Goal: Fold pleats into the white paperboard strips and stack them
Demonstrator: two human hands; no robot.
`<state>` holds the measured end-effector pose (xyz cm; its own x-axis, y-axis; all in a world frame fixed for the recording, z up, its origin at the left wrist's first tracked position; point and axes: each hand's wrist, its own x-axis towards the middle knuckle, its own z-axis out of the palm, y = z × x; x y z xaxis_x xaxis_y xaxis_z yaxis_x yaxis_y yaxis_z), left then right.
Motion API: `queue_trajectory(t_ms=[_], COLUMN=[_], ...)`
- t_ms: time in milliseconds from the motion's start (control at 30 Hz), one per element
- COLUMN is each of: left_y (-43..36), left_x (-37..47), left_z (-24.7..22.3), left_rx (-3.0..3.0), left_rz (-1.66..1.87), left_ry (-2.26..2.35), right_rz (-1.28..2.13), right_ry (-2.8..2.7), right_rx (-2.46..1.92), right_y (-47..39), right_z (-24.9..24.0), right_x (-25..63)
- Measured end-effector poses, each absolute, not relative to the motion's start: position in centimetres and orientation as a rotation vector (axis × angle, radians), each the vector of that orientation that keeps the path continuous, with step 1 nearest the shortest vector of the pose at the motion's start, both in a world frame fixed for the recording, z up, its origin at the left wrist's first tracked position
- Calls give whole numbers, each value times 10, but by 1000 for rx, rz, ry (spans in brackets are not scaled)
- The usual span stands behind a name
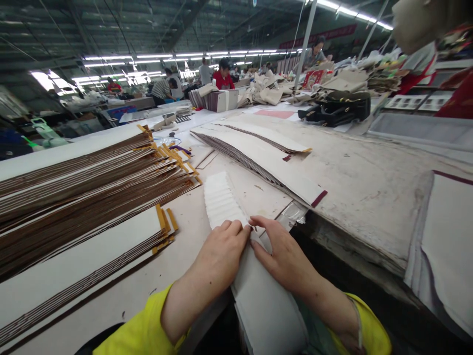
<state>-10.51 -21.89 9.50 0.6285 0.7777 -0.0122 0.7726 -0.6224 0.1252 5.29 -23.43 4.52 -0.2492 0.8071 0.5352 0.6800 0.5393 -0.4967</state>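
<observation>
A long off-white strip of sheet material [266, 301] runs from under my hands and bends down over the table's near edge towards me. My left hand [221, 251] is closed over the strip's far end, fingers curled and knuckles up. From the other side, my right hand [283, 251] holds the same end, with index finger and thumb a little apart at its edge. A small dark spot shows where the fingertips meet; I cannot make it out. Just beyond lies a fanned stack of white strips [223, 197], its edges overlapping like ribs.
Stacks of white panels with brown edges and yellow tabs [92, 236] cover the left side. More long panels [254, 153] lie ahead, some maroon-tipped. A black bag [340, 106] stands at the back right. Grey sheets [447, 241] hang at the right. Several people work farther off.
</observation>
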Motion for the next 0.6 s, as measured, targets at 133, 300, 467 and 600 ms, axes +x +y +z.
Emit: queue_trajectory(t_ms=[133,300,467,600], left_y=[-220,-219,-216,-218], left_x=[-107,-111,-131,-147], left_z=[90,87,85,83], left_rx=[2704,2642,2452,2303], left_rz=[155,261,387,485], left_ry=[1316,1348,1336,1327], right_rz=[212,10,-26,14], right_ry=[-2037,-2178,-2311,-2361], right_rx=[-1207,-1221,-1253,-1231], right_y=[-230,-232,-232,-228], right_z=[47,53,61,64], right_x=[50,47,47,46])
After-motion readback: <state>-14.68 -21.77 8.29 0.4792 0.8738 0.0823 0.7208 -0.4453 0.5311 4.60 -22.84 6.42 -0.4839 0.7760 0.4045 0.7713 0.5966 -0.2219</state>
